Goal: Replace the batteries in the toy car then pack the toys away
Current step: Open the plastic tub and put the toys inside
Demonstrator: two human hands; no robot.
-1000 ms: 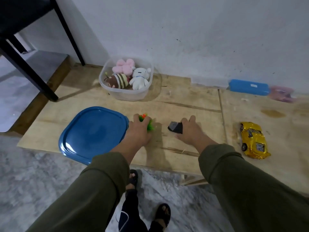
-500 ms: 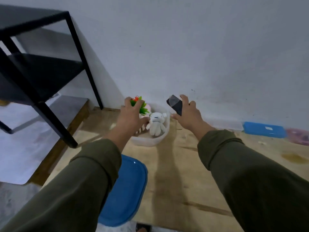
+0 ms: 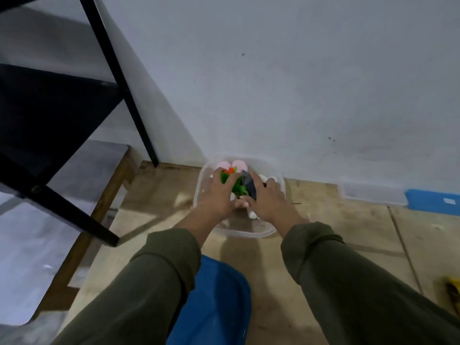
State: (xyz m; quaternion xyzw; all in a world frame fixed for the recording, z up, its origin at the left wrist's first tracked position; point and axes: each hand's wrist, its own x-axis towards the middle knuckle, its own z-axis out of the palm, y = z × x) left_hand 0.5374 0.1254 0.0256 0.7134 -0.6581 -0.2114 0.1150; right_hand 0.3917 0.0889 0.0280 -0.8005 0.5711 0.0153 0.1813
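Left hand (image 3: 219, 197) grips a green-and-orange fuzzy toy (image 3: 232, 181), right hand (image 3: 267, 199) a small dark angular toy (image 3: 249, 184) — both over the clear plastic tub (image 3: 239, 234) on the bench. Lower, then uncurl the fingers so the 2 toys settle inside.

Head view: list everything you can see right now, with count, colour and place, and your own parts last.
clear tub: one, see-through, on the boards by the wall
green toy: one, green with orange-red, over the tub, in the left hand
dark toy: one, black-grey, over the tub, in the right hand
pink plush: one, pink, far side of the tub
blue lid: one, blue, near edge, off the tub
blue case: one, blue, far right by the wall
black shelf: one, black, left
left hand: holds the green toy
right hand: holds the dark toy
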